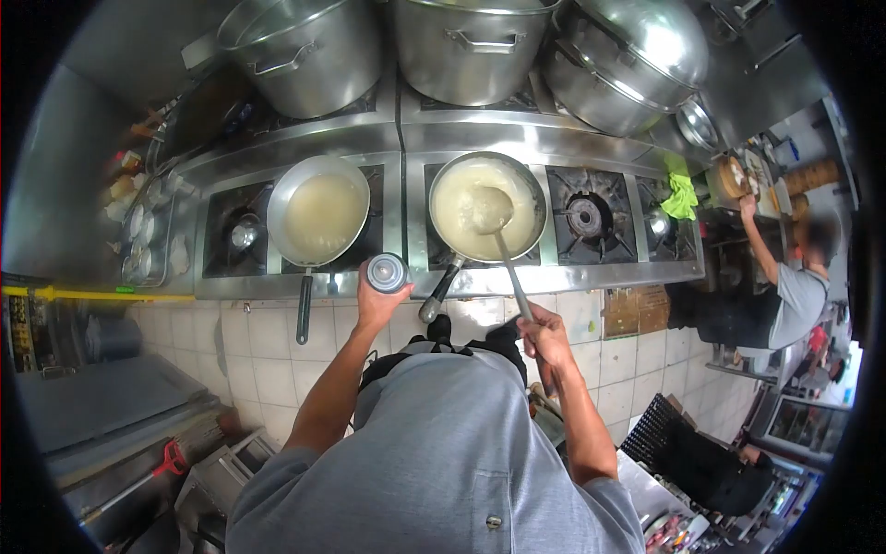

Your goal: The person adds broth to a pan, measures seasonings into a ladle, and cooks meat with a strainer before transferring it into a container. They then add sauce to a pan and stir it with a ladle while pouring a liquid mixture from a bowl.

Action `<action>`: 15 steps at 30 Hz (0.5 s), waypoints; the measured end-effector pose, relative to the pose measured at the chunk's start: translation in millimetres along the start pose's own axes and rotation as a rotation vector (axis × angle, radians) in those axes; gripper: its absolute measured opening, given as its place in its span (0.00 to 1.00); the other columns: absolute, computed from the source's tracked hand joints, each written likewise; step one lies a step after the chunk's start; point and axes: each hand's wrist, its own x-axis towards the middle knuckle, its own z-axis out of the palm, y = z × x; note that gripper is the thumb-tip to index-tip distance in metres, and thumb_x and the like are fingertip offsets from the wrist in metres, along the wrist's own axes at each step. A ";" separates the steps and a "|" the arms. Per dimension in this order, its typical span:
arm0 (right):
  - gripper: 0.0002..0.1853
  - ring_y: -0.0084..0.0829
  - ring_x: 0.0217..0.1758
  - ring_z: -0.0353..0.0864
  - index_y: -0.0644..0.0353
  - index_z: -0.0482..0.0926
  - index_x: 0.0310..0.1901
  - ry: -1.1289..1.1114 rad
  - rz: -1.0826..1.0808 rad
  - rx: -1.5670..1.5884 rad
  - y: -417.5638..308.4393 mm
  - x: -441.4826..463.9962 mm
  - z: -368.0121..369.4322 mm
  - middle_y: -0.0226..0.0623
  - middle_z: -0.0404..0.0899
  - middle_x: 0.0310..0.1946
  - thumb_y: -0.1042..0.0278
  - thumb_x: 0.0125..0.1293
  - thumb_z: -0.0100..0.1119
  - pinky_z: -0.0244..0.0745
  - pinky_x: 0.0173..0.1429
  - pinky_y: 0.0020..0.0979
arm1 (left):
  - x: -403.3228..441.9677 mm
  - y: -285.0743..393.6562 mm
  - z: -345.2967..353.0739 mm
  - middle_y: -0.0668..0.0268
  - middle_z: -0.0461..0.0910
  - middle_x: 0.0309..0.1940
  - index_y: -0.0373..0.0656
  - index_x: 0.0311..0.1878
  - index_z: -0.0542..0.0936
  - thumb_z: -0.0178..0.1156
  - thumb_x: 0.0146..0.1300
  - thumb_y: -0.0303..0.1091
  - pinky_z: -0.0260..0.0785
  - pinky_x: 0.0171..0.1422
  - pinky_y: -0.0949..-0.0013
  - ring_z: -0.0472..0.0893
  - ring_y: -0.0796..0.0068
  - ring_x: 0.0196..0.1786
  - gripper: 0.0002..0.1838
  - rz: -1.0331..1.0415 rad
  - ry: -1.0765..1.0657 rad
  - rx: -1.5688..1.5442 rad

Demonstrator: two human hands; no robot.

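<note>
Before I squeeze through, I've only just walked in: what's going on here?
A person in grey has a ladle in the right hand, its bowl in the pale mixture in the right pan. The left hand holds a round container near the stove. The left pan of pale liquid sits on the stove, its handle untouched.

Cream-white is seen on mixture (450,196), upper centre; dull yellow on liquid (321,205), upper left; lime green on cloth (680,196), upper right.
</note>
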 end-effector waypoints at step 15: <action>0.15 0.16 0.14 0.64 0.67 0.81 0.55 0.039 0.032 0.225 -33.2 -51.1 10.7 0.28 0.74 0.23 0.81 0.67 0.57 0.57 0.17 0.23 | 0.8 -5.2 -0.2 0.54 0.81 0.51 0.34 0.61 0.69 0.85 0.42 0.37 0.72 0.63 0.58 0.81 0.59 0.55 0.45 -0.051 -0.029 -0.045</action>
